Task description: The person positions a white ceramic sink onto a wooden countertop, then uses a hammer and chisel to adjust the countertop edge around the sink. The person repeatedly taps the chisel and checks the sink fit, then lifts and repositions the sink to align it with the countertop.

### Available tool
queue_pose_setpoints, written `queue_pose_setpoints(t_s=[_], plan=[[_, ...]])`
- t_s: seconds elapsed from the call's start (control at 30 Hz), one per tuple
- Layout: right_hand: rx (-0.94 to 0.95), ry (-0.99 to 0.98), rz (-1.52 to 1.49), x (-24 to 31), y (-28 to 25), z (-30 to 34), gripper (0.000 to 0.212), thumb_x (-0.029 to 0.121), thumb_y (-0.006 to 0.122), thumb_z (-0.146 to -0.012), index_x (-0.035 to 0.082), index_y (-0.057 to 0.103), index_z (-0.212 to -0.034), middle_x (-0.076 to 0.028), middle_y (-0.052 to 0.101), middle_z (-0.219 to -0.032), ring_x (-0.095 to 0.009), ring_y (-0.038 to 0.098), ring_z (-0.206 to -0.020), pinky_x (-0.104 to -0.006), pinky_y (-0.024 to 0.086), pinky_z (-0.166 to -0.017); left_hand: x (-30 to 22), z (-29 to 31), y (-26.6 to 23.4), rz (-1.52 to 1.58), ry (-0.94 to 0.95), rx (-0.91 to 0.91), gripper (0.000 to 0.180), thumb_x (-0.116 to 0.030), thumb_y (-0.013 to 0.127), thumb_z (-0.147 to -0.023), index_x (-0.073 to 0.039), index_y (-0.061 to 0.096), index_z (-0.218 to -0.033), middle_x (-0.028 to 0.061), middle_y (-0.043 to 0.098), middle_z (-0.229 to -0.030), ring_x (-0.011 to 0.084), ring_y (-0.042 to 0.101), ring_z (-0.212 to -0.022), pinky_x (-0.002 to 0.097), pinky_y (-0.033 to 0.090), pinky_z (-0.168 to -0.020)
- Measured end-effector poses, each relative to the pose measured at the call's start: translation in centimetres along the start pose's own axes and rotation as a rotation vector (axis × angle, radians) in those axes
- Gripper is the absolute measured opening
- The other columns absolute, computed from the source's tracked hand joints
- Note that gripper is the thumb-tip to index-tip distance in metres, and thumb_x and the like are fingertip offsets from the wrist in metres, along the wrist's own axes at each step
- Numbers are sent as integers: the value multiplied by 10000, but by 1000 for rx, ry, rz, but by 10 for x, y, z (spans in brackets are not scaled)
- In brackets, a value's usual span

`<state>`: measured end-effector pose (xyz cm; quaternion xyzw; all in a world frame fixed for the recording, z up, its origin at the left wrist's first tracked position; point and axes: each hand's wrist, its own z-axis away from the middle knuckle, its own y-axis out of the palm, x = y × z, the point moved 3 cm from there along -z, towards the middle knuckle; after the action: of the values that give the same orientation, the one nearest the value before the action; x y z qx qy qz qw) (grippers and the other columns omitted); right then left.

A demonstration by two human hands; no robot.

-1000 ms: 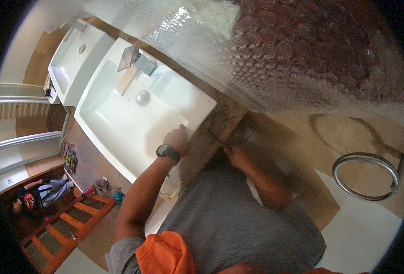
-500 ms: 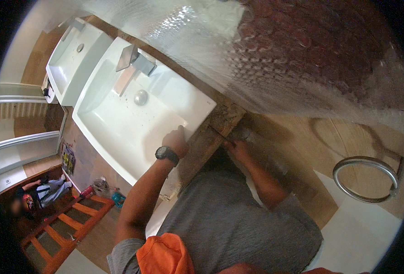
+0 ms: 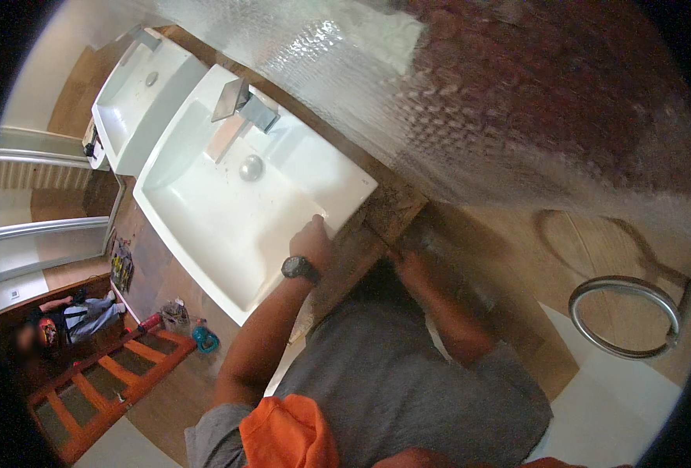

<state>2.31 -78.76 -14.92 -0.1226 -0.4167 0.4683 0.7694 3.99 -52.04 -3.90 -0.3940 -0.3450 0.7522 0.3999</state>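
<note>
Whole view has slid slightly right; basin (image 3: 197,183) hasn't shifted on the worktop (image 3: 396,204), so work looks to be at the same spot, its right side. Left hand (image 3: 312,243) sits at the basin's right rim, fingers bent; can't tell if it grips anything. Right hand (image 3: 409,265), apart from it, is closed on a thin dark rod (image 3: 381,239) reaching over the worktop beside the basin. Writing: tiny mark on basin's corner, unreadable.
</note>
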Motion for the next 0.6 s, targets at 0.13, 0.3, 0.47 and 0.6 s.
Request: queue_pose_setpoints(t_s=[0.13, 0.3, 0.47, 0.6], plan=[[65, 13, -28, 8, -7, 6, 545, 469, 495, -1018, -19, 645, -1208, -265, 675, -1130, -438, 650, -1022, -499, 485, -902, -3, 0, -5, -42, -54, 55, 459, -194, 709, -786, -8, 528, -1164, 249, 697, -965, 433, 680, -922, 508, 552, -806], [-121, -136, 21, 8, -9, 7, 556, 508, 511, -982, -6, 703, -1069, -255, 708, -961, -464, 673, -887, -530, 520, -843, 4, -7, -3, -112, 26, 72, 446, -200, 721, -786, 9, 532, -1132, 270, 689, -971, 440, 675, -936, 513, 552, -821], [-196, -120, 41, -14, 13, -5, 570, 525, 505, -977, 7, 679, -1140, -265, 694, -1042, -466, 665, -944, -542, 513, -875, 0, -8, -10, -135, 65, 130, 479, -224, 746, -776, 21, 535, -1130, 271, 689, -994, 434, 674, -957, 506, 554, -845], [-8, -10, 51, 19, -16, 17, 579, 513, 530, -985, -10, 643, -1206, -266, 677, -1122, -452, 645, -1036, -518, 488, -912, 6, -6, -9, -138, 104, 119, 494, -237, 751, -778, 21, 536, -1140, 268, 690, -996, 429, 677, -953, 504, 556, -845]])
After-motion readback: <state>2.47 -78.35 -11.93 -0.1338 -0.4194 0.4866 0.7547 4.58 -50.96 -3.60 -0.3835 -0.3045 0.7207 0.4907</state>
